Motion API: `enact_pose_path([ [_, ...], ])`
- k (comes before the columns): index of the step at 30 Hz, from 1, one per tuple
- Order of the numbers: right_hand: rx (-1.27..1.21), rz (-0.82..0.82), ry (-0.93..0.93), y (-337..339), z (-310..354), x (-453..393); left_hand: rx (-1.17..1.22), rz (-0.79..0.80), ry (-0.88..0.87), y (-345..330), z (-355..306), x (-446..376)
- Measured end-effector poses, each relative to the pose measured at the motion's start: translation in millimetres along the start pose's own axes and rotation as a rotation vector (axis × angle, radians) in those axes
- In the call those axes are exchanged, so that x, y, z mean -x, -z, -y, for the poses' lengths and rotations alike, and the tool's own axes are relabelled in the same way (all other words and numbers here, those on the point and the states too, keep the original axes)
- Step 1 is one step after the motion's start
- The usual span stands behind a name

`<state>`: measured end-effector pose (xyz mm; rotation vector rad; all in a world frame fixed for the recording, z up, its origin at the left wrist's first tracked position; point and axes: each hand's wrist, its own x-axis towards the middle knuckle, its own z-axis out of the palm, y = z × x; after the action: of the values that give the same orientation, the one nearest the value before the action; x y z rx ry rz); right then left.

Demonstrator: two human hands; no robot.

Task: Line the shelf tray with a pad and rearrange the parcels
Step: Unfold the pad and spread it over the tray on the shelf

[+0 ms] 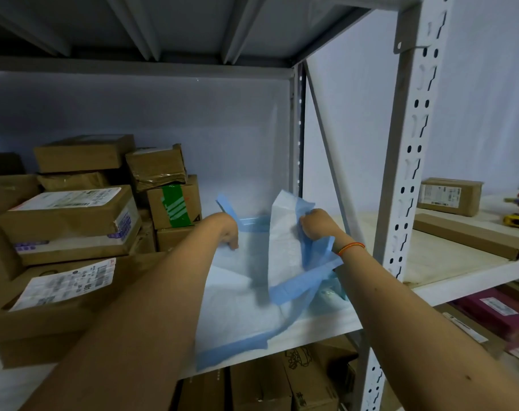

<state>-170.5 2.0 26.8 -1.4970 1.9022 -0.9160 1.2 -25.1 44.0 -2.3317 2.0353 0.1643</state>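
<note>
Two hands (313, 225) spread pad (246, 307) beside stacked parcels (74, 215).

Stacked parcels (74, 221) hog the shelf's left half; the right side's open back to the wall, boxed in only by the upright post (406, 185).

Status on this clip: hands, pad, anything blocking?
Left hand and right hand both pinching the pad. Pad half unfolded on the shelf tray. Stacked parcels crowd the tray's left side.
</note>
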Motion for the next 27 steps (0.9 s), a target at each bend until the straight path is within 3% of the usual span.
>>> enact_pose_path([
  [5,-0.397,-0.242,-0.015,-1,-5,-2,-0.223,0.135,-0.063,3,9,-14],
  [8,-0.209,-0.283,0.249,-3,-10,4,0.039,-0.122,0.016,11,9,-14],
  [11,0.002,-0.344,0.313,0,-4,6,0.213,-0.476,-0.038,22,2,-18],
  [13,0.167,-0.372,0.270,6,-1,8,0.221,-0.552,-0.142,28,-5,-20],
  [16,0.362,-0.377,0.253,13,-1,19,0.163,-0.543,-0.310,27,-12,-31],
  [19,0.620,-0.236,0.225,19,1,32,0.109,-0.577,-0.430,26,-15,-42],
  [24,0.744,0.400,0.058,21,9,46,0.108,-0.624,-0.547,18,-20,-62],
  [27,0.785,0.556,0.063,11,10,44,0.150,-0.607,-0.590,12,-24,-81],
])
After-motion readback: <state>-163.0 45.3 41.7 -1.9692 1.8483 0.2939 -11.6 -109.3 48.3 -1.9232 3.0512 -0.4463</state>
